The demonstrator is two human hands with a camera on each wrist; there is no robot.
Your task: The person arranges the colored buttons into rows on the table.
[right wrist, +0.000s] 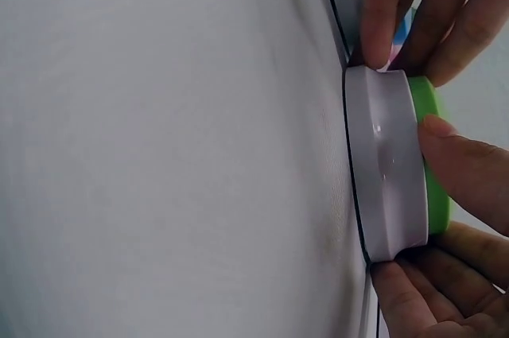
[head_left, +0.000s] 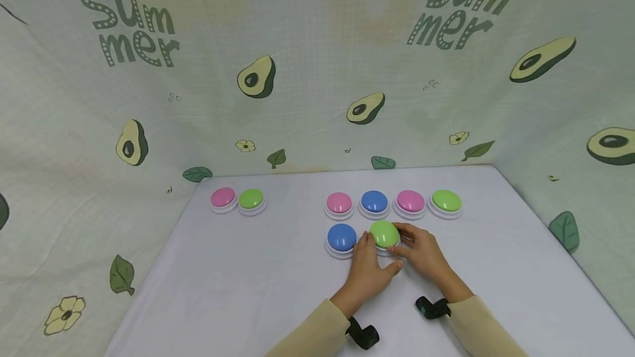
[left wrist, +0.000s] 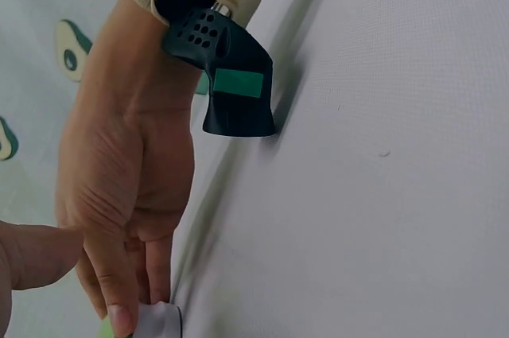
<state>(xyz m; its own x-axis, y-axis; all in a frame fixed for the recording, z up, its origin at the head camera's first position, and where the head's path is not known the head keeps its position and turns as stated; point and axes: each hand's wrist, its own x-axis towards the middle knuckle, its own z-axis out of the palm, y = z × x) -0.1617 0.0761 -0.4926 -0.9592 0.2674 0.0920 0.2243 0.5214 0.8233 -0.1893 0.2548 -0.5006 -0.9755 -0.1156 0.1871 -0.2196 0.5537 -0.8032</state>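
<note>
A green push button with a white base point(head_left: 384, 234) sits in the front row on the white table. My right hand point(head_left: 421, 249) grips its right side, with the thumb near the front and the fingers curled round the far edge. From the left, my left hand point(head_left: 368, 271) touches the same button with straight fingers, its thumb held apart. Beside the left fingertips stands a blue button point(head_left: 342, 238). In the right wrist view the green button's white base point(right wrist: 386, 163) rests against the tabletop, between both hands. Only the left thumb point(left wrist: 36, 257) shows of that hand in the left wrist view.
Behind stands a row of buttons: pink point(head_left: 339, 204), blue point(head_left: 374, 203), another pink point(head_left: 410, 203) and green point(head_left: 446, 201). At the far left are a pink button point(head_left: 224, 198) and a green button point(head_left: 251, 200). A printed cloth point(head_left: 307, 136) surrounds the table point(head_left: 223, 285).
</note>
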